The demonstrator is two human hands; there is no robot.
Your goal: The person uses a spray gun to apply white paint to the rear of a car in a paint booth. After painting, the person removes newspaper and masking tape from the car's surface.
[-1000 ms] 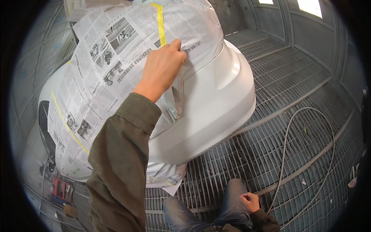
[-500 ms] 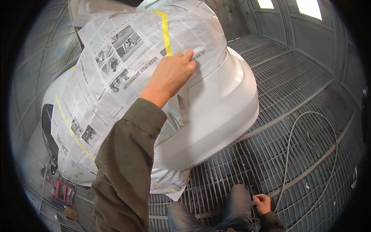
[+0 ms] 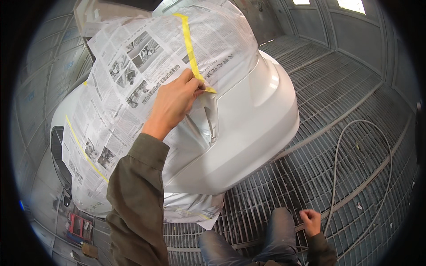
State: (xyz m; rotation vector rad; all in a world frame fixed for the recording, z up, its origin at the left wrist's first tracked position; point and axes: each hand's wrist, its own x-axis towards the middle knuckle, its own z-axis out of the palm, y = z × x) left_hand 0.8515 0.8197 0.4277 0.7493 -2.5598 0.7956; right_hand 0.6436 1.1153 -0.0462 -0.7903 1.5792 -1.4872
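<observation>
Newspaper sheets (image 3: 120,93) cover much of a white car (image 3: 248,119), whose bumper corner is bare. A strip of yellow masking tape (image 3: 188,40) runs down the paper toward the edge of the bare panel. My left hand (image 3: 175,104) pinches this tape near its lower end, fingers closed against the paper's edge. Just below the hand is a recess (image 3: 204,126) in the bodywork, with greyish sheeting in it. Low on the right, beside my knee, my right hand (image 3: 312,221) hangs with curled fingers; whatever they may hold is hidden.
A grated floor (image 3: 337,93) surrounds the car, with a pale hose (image 3: 337,164) looped on it at the right. Paper scraps lie there too. A red tray (image 3: 79,226) and a cardboard box (image 3: 89,250) are at the lower left. Booth walls (image 3: 355,40) stand behind.
My left hand has come down and left along the paper, so the lower end of the tape now shows. My right hand has shifted slightly up and right. The view has moved a little.
</observation>
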